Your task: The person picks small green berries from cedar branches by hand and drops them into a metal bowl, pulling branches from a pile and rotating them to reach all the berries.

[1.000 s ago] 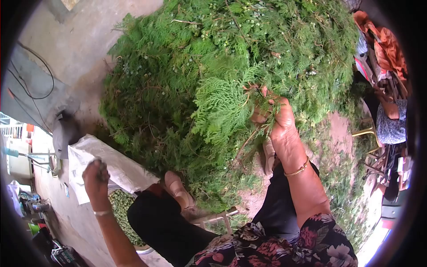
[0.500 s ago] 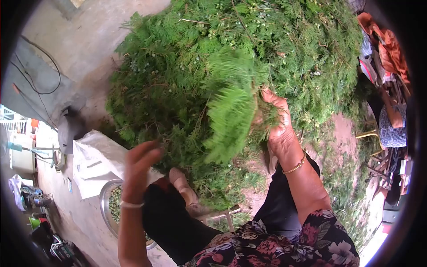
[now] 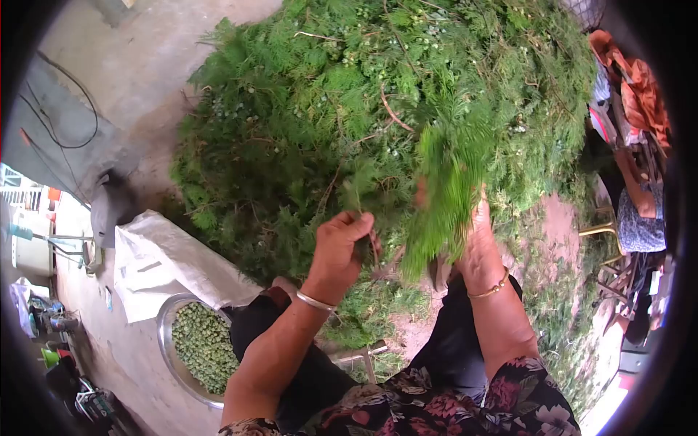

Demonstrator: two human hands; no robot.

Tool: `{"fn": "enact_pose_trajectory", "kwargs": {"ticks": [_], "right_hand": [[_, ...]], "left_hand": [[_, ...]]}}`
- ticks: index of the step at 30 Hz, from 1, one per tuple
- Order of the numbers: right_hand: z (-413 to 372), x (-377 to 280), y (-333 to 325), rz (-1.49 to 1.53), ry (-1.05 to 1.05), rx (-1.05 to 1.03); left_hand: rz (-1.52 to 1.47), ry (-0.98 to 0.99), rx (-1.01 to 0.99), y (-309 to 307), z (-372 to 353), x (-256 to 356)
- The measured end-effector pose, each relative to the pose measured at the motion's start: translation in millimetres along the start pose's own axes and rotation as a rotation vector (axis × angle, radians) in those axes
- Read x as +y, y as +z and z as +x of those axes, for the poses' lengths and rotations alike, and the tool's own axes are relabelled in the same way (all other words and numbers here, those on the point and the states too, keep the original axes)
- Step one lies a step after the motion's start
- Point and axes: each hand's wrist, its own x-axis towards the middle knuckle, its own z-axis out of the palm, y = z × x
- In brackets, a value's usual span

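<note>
My left hand (image 3: pixel 338 251) is closed in a pinch on a thin evergreen sprig (image 3: pixel 355 196), whose stem shows by the fingertips. My right hand (image 3: pixel 476 229) grips a bright green evergreen branch (image 3: pixel 451 192), blurred by motion, and its fronds hide most of the fingers. Beyond both hands rises a large heap of evergreen branches (image 3: pixel 305 109) with small pale green cones among the leaves. To the left of my legs, a metal basin (image 3: pixel 166 341) holds many small green cones (image 3: pixel 203 347).
A white sack (image 3: pixel 171 258) lies between the basin and the heap. Part of a low stool (image 3: pixel 360 354) shows between my legs. At the right sits another person, with an arm (image 3: pixel 638 185) in view, near a yellow-framed chair (image 3: pixel 600 230). A black cable (image 3: pixel 91 109) curls at the upper left.
My left hand has swung from above the basin rightward to the heap's near edge and now pinches a sprig. The branch in my right hand has moved right, now covering those fingers.
</note>
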Motion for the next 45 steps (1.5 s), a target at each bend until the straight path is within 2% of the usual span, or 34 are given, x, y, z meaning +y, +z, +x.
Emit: {"fn": "enact_pose_trajectory", "kwargs": {"ticks": [1, 2, 3, 4, 5, 7, 8, 10, 11, 13, 15, 17, 19, 20, 21, 23, 24, 25, 27, 28, 29, 31, 32, 35, 36, 37, 38, 39, 40, 41, 42, 43, 44, 45], "right_hand": [[5, -1, -9, 0.005, 0.009, -0.010], [3, -4, -1, -0.158, -0.082, -0.069], [-1, -9, 9, -0.321, -0.180, -0.127], [-7, -4, 25, -0.335, -0.294, -0.014], [-6, -1, 25, -0.334, -0.295, -0.018], [2, 5, 18, -0.737, -0.457, 0.128], [7, 6, 12, -1.159, -0.650, 0.131], [11, 13, 9, -1.234, -0.715, 0.142], [10, 17, 14, -1.305, -0.778, 0.147], [-3, 23, 30, -1.319, -0.738, 0.126], [-11, 31, 35, -1.318, -0.782, -0.051], [-2, 38, 20, -1.417, -0.702, -0.061], [2, 43, 16, -1.543, -0.727, -0.385], [-7, 35, 28, -1.542, -0.443, -0.460], [-14, 37, 32, -1.540, -0.440, -0.455], [-23, 47, 38, -1.044, -0.181, -0.206], [-8, 41, 28, -0.660, 0.307, -0.299], [-8, 40, 27, -0.662, 0.308, -0.302], [-15, 41, 35, -0.869, 0.125, -0.434], [-25, 39, 41, -1.037, 0.042, -0.437], [-25, 41, 39, -1.038, 0.046, -0.438], [-22, 45, 32, -1.479, -0.059, -0.436], [-21, 39, 39, -1.427, 0.121, -0.461], [-16, 44, 24, -1.442, 0.044, -0.376], [-12, 55, 6, -1.377, -0.176, -0.477], [-8, 55, -7, -1.380, -0.176, -0.474], [-9, 49, -3, -1.542, -0.201, -0.504], [-11, 43, 4, -1.704, -0.225, -0.533], [-16, 36, 18, -1.704, -0.224, -0.532], [-23, 29, 39, -1.831, -0.156, -0.485], [-27, 27, 49, -1.955, -0.086, -0.437], [-22, 34, 32, -1.955, -0.083, -0.443], [-12, 47, -1, -2.355, -0.858, -0.674], [-9, 54, -9, -2.533, -1.783, -0.882]], "left_hand": [[0.007, 0.135, 0.018, -1, 1, 8], [0.031, 0.227, 0.054, -1, 4, 12], [0.035, 0.235, 0.058, -8, 5, 14], [0.158, 0.373, 0.018, -17, 8, 14], [0.280, 0.507, -0.023, -16, 5, 18], [0.243, 0.521, -0.014, -9, -7, 22], [0.253, 0.555, -0.028, -1, -15, 26], [0.258, 0.590, -0.044, 0, -19, 27], [0.352, 0.563, -0.074, -3, -20, 28], [0.444, 0.540, -0.107, -8, -19, 25], [0.717, 0.548, 0.018, -10, -17, 15], [0.665, 0.581, 0.027, -9, -18, -1], [1.304, 0.933, 0.076, -11, -19, -9], [1.649, 1.269, 0.070, -9, -23, -5], [1.650, 1.265, 0.065, -10, -21, -8], [0.948, 0.889, 0.013, -8, -15, -13], [0.898, 0.739, 0.040, -2, -19, -5], [0.896, 0.741, 0.043, -2, -18, -2], [0.895, 0.612, 0.136, -3, -18, 1], [0.894, 0.612, 0.140, -3, -19, 0], [0.918, 0.625, 0.135, -1, -20, -1], [0.943, 0.637, 0.131, -2, -21, -6], [1.019, 0.653, 0.122, -4, -20, -9], [1.151, 0.612, 0.108, -5, -21, -9], [1.303, 0.667, 0.043, -6, -23, -3], [1.455, 0.721, -0.027, -6, -25, 4], [1.454, 0.721, -0.030, -2, -29, 13], [1.249, 0.763, 0.030, 3, -34, 24], [1.044, 0.796, 0.088, 4, -35, 32], [1.045, 0.794, 0.088, 1, -32, 37], [1.021, 0.945, 0.161, -4, -30, 42], [0.992, 1.095, 0.239, -6, -27, 46], [0.999, 1.185, 0.233, -5, -25, 48], [1.000, 1.185, 0.241, -4, -26, 49]]}}
